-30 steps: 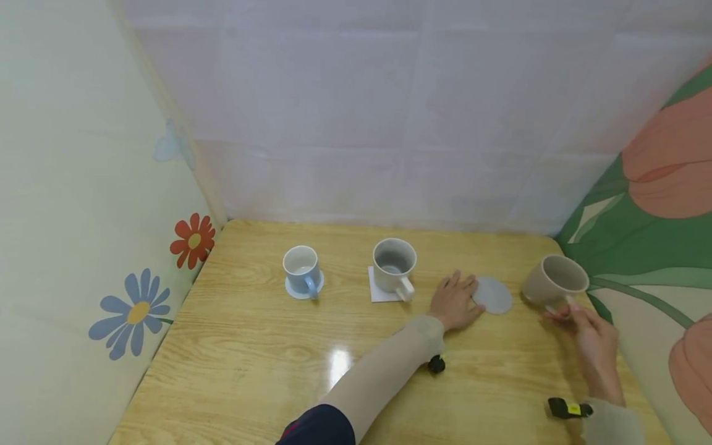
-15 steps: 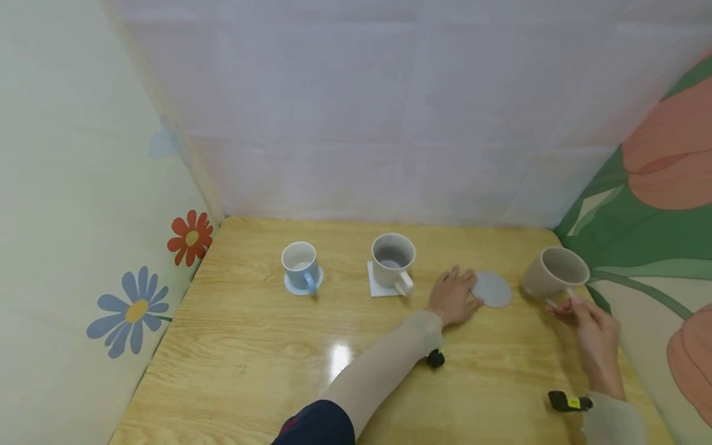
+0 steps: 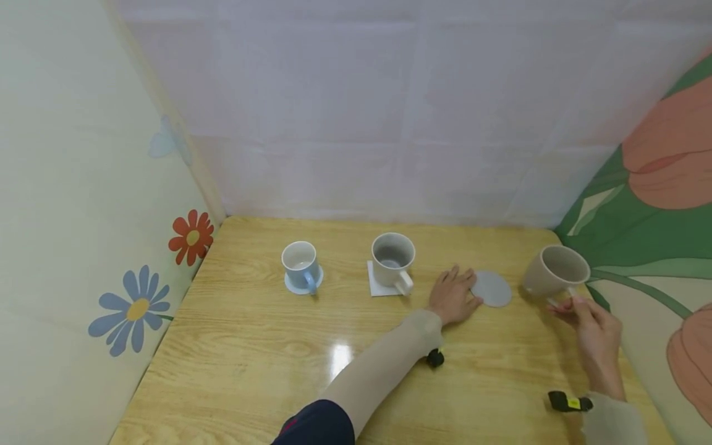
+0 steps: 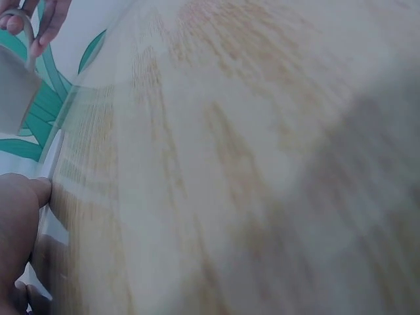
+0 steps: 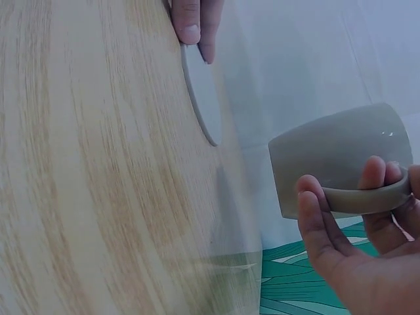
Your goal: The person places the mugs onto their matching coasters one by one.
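My left hand lies on the table at the left side of a round grey coaster. Its thumb and fingertips grip the coaster's edge, and the thumb meets the rim in the left wrist view. To the right, my right hand pinches the handle of a grey-beige mug. The mug is raised off the wood and slightly tilted, right of the coaster. A larger pale mug stands on a square white coaster. Farther left, a small blue mug sits on a round light-blue coaster.
The wooden table runs back to a white cloth wall. A flower-printed cloth borders the left side, and a leafy printed cloth hangs close beyond the raised mug on the right.
The right hand has lifted the mug very slightly and moved it a touch to the right. The left hand keeps its place at the coaster; the head view has shifted a little.
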Demonstrator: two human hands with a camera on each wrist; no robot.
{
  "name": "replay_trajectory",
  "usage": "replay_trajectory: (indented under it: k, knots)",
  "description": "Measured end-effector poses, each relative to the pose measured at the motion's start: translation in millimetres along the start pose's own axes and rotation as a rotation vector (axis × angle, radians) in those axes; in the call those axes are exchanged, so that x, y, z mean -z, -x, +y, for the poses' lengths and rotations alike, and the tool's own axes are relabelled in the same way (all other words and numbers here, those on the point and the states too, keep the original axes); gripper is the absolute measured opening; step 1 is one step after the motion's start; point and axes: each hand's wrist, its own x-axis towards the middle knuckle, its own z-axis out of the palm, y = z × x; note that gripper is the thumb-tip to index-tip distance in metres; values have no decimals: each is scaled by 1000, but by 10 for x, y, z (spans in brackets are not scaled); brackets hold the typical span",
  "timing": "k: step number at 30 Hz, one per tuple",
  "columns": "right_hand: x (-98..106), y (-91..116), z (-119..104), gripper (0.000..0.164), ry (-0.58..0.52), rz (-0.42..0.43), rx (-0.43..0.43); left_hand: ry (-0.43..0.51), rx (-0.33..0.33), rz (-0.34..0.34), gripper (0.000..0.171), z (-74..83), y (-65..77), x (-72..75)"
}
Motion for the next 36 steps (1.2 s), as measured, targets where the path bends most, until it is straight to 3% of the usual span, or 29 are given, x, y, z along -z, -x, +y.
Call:
replay_trajectory:
  k: [8, 17, 23, 36]
  knots:
    - [-63, 25, 34, 34, 88, 13, -13, -5, 2, 17, 66, -64, 24, -83]
    - [-90, 48, 62, 28, 24, 14, 3, 6, -6, -8, 67, -39, 46, -34]
    - [-144, 48, 63, 29, 22, 48, 10, -13, -23, 10, 66, -21, 60, 24]
    - [-225, 61, 33, 30, -3, 24, 63, 20, -18, -2, 67, -27, 13, -24]
